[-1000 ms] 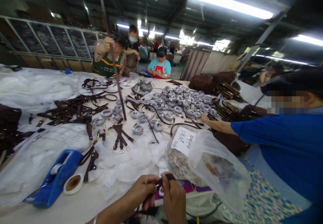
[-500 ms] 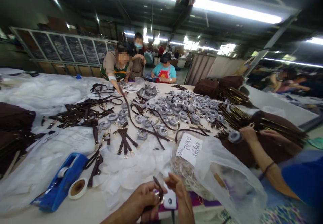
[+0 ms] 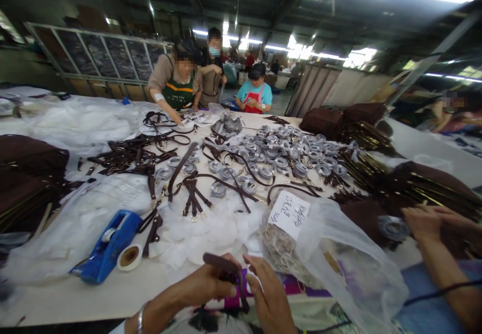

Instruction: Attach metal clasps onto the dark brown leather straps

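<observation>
In front of my body, my left hand (image 3: 211, 284) is closed on a dark brown leather strap (image 3: 220, 262), which bends over the fingers and hangs down toward my right hand. My right hand (image 3: 271, 296) is beside it with fingers stretched out and slightly apart, palm toward the strap. Whether its fingertips touch the strap I cannot tell. Just ahead of the hands lie white sheets of thin wrapping (image 3: 199, 233). A bundle of short brown straps with metal rings (image 3: 194, 201) lies beyond them.
A blue tape dispenser (image 3: 109, 246) and a tape roll (image 3: 130, 257) stand at left. At right is a labelled plastic bag (image 3: 335, 243); beyond it, a co-worker's hands (image 3: 425, 221). Grey-wrapped coils (image 3: 280, 150) cover the middle. Co-workers (image 3: 181, 80) are across the table.
The view has shifted, and the strap in my left hand now shows more of its length. At the far side, a co-worker's long strap has dropped onto the table.
</observation>
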`<state>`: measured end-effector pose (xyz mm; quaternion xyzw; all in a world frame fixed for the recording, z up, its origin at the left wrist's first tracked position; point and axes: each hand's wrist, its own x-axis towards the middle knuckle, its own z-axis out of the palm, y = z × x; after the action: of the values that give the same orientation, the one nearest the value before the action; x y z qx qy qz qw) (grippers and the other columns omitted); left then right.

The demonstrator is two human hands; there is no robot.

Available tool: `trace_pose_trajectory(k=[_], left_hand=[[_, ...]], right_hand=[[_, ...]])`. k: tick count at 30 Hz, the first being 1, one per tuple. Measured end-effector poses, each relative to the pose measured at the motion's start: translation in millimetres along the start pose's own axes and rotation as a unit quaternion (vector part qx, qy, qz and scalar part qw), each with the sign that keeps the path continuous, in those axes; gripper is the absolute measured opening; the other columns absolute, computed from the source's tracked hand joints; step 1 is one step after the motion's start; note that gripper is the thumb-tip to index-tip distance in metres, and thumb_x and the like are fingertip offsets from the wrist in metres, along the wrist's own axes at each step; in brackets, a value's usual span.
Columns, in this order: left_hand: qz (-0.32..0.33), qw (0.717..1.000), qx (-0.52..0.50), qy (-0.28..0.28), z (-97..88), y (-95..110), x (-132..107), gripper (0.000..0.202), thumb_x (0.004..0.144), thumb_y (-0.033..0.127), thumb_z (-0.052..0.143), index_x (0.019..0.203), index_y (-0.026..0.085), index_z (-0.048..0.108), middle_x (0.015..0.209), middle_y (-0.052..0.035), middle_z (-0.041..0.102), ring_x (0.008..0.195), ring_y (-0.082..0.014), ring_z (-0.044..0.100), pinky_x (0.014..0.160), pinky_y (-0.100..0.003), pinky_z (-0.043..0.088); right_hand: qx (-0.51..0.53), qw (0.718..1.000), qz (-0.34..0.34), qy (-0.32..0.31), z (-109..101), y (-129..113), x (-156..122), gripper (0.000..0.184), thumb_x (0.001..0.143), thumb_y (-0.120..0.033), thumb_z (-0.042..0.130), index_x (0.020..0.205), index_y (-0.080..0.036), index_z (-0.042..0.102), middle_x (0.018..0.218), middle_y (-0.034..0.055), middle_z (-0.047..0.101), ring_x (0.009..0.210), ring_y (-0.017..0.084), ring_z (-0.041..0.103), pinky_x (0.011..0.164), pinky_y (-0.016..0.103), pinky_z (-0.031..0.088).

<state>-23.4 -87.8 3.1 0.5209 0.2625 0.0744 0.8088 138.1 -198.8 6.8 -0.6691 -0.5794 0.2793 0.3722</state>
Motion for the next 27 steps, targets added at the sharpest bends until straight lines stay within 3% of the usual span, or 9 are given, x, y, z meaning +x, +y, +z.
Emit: trace_pose_trajectory(k=[2,5,8,11,13,16,19,27], left_hand=[[0.011,0.999,0.045,-0.02,1.7,7,0,0.027,0.067,0.012,0.064,0.093,0.017,0.063,0.073,0.0029,0.055,0.063,-0.0112,0.044,0.056,-0.022,0.036],[0.018,0.996,0.084,-0.03,2.8,13,1,0.013,0.069,0.013,0.062,0.08,0.017,0.065,0.071,0.0025,0.053,0.067,-0.0129,0.043,0.058,-0.023,0.035],[0.032,0.998,0.052,-0.009,-1.7,12,-1,0.029,0.066,0.013,0.066,0.094,0.017,0.063,0.078,0.0026,0.055,0.069,-0.0131,0.045,0.058,-0.022,0.034],[0.037,0.995,0.078,0.05,-11.1,7,-4,0.033,0.065,0.014,0.07,0.097,0.017,0.059,0.076,0.0037,0.056,0.067,-0.0122,0.046,0.056,-0.02,0.032],[0.033,0.982,0.155,0.098,-17.5,2,-6,0.025,0.067,0.017,0.071,0.09,0.017,0.06,0.072,0.0044,0.056,0.065,-0.012,0.046,0.055,-0.021,0.031],[0.044,0.965,0.222,0.134,-23.2,-5,-8,0.019,0.068,0.019,0.072,0.084,0.016,0.063,0.07,0.0042,0.058,0.065,-0.0127,0.047,0.057,-0.022,0.031],[0.061,0.969,0.2,0.131,-24.1,-10,-8,0.021,0.069,0.018,0.071,0.089,0.016,0.065,0.075,0.003,0.061,0.07,-0.014,0.05,0.061,-0.022,0.033],[0.058,0.984,0.12,0.12,-22.5,-12,-9,0.026,0.072,0.025,0.073,0.093,0.014,0.064,0.074,0.0023,0.062,0.066,-0.0129,0.049,0.059,-0.021,0.034]], right_hand=[[-0.007,0.998,-0.045,-0.039,-7,-20,15,0.034,0.096,-0.026,0.044,0.129,-0.026,0.052,0.119,0.0075,0.061,0.111,0.022,0.054,0.095,0.034,0.041],[0.049,0.994,-0.05,-0.083,-14,-40,34,0.023,0.09,-0.02,0.054,0.11,-0.025,0.064,0.099,0.0036,0.065,0.095,0.02,0.059,0.083,0.03,0.043],[0.217,0.97,0.05,-0.094,-19,-39,44,0.009,0.086,-0.028,0.06,0.09,-0.022,0.065,0.077,-0.0019,0.062,0.067,0.015,0.055,0.062,0.026,0.041],[0.333,0.93,0.129,-0.092,-22,-26,46,0.027,0.085,-0.045,0.058,0.077,-0.02,0.056,0.057,-0.0073,0.046,0.047,0.01,0.036,0.048,0.023,0.027],[0.315,0.934,0.138,-0.102,-20,-16,46,0.034,0.086,-0.05,0.055,0.069,-0.02,0.05,0.054,-0.0081,0.04,0.049,0.01,0.033,0.05,0.024,0.026],[0.197,0.963,0.143,-0.114,-12,-3,45,0.037,0.087,-0.048,0.053,0.063,-0.021,0.044,0.056,-0.0075,0.037,0.055,0.011,0.035,0.054,0.025,0.026],[0.125,0.974,0.151,-0.111,-6,7,44,0.036,0.085,-0.045,0.054,0.061,-0.02,0.044,0.056,-0.0075,0.036,0.057,0.012,0.034,0.055,0.025,0.025],[0.11,0.972,0.168,-0.12,-11,18,39,0.033,0.087,-0.041,0.051,0.063,-0.021,0.043,0.056,-0.0078,0.037,0.057,0.012,0.035,0.055,0.025,0.025]])
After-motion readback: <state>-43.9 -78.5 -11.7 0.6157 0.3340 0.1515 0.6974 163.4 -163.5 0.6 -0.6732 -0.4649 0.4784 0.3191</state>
